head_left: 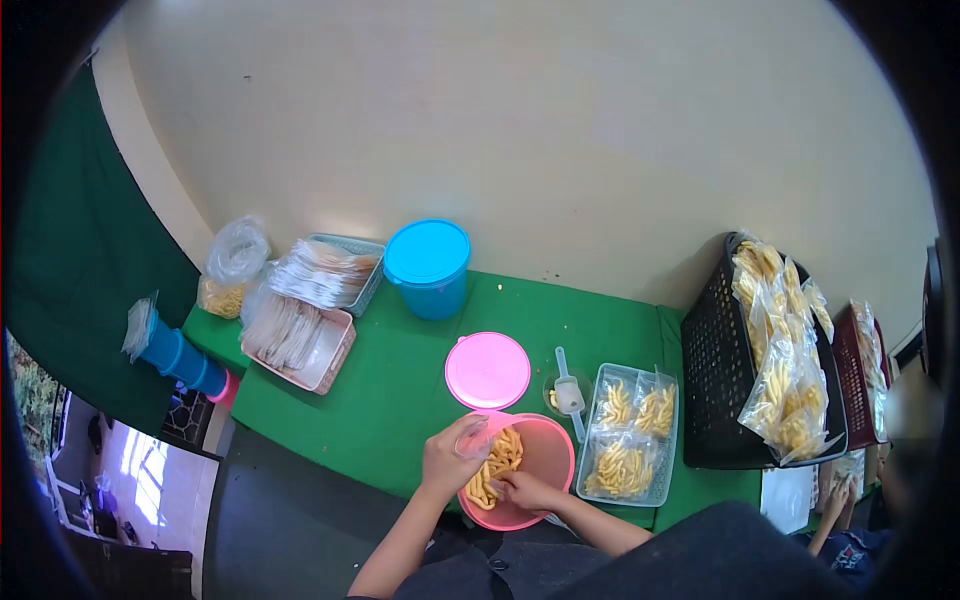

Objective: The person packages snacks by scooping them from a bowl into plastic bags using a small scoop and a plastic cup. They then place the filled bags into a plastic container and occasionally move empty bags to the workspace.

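A pink bucket point(550, 450) holding yellow-brown snack sticks point(503, 458) stands against my body at the table's front edge. At its left rim my left hand point(450, 462) is closed on a clear plastic bag point(476, 438), whose shape is partly hidden. My right hand point(530, 493) reaches inside the bucket with its fingers curled onto the sticks. Just behind the bucket lies a round pink lid point(487, 370). To the right, a white scoop point(569, 395) rests across a small clear dish, beside a light tray point(598, 497) of filled snack bags point(619, 467).
A blue lidded bucket point(430, 290) stands by the wall. Baskets of flat bags point(285, 332) are at left. A tall black crate point(705, 370) heaped with bagged snacks stands at right, with a dark red basket point(862, 390) beyond. Another person's hands point(838, 505) show at far right.
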The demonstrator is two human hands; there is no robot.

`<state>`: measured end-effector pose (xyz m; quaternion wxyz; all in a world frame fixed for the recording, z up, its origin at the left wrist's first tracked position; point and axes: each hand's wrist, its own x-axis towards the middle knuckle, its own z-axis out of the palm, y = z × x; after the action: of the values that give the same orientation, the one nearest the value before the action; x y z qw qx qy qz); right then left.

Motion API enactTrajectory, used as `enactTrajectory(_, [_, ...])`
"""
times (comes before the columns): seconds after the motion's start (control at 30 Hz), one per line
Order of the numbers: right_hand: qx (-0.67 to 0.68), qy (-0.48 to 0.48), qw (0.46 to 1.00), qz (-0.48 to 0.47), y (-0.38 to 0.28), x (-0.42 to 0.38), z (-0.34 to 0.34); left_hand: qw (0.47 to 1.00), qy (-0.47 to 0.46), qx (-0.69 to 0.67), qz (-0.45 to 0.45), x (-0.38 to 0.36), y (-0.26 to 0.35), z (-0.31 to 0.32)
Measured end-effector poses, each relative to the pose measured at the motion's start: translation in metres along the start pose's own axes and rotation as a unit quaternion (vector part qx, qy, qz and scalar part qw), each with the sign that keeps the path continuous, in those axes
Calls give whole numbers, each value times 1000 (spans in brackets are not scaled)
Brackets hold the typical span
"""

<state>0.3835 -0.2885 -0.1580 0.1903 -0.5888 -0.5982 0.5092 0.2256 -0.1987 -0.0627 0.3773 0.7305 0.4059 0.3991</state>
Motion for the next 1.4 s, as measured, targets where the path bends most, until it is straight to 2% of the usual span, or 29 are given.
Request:
enactTrajectory(0.03, [141,-30,989,22,2,6,8,1000,0,6,12,1,-2,1])
enactTrajectory(0.1, [161,-32,986,29,17,21,18,1000,-6,12,22,-2,-2,5])
enactTrajectory(0.17, [142,95,984,-43,18,28,13,997,-19,54,53,1,1,12])
enactTrajectory(0.2, [152,116,981,16,14,23,4,997,-29,52,56,4,3,12])
enactTrajectory(0.23, [158,125,979,21,16,24,-5,996,-40,53,61,7,9,12])
enactTrajectory(0.3, [177,156,971,-34,29,22,-16,995,-65,52,61,16,12,14])
enactTrajectory(0.37, [165,173,970,-41,7,7,-30,999,-10,28,39,23,-2,12])
enactTrajectory(0.4, [167,213,961,-56,-7,0,-32,999,0,20,31,26,-12,11])
enactTrajectory(0.43, [173,212,960,-52,-20,-8,-33,999,-6,23,26,28,-13,6])
enactTrajectory(0.53, [1,239,971,-8,-52,-25,-43,1000,-11,-17,-16,39,-19,-4])
enactTrajectory(0.63, [-24,216,975,46,-86,-37,-52,999,-6,-25,-30,46,-35,-18])
enactTrajectory(0.83, [-11,272,962,30,-114,-42,-58,995,-21,-48,-88,46,-63,-62])
enactTrajectory(0.9, [-2,292,955,39,-125,-40,-54,988,-43,-2,-147,46,-74,-79])
enactTrajectory(0.93, [4,308,951,18,-127,-37,-50,988,-51,-6,-145,47,-81,-87])
enactTrajectory(1.0, [1,323,946,-4,-134,-32,-49,993,-2,112,-31,52,-85,-98])
enactTrajectory(1.03, [-4,304,953,3,-142,-33,-48,994,0,108,-34,53,-86,-103])
enactTrajectory(1.1, [-5,284,959,14,-148,-28,-44,998,42,23,-33,61,-63,-124])
enactTrajectory(1.13, [11,298,954,13,-149,-27,-39,998,37,24,-37,62,-53,-134])
enactTrajectory(1.2, [11,327,945,1,-147,-29,-30,992,51,-97,60,70,-38,-147])
enactTrajectory(1.23, [9,332,943,1,-147,-31,-28,992,49,-101,64,75,-34,-146])
enactTrajectory(1.3, [27,356,934,-6,-150,-38,-24,956,97,-255,109,79,-23,-132])
enactTrajectory(1.33, [24,359,933,-5,-154,-42,-24,955,96,-259,111,81,-22,-122])
enactTrajectory(1.4, [6,375,927,22,-167,-51,-27,952,15,-300,56,84,-33,-92])
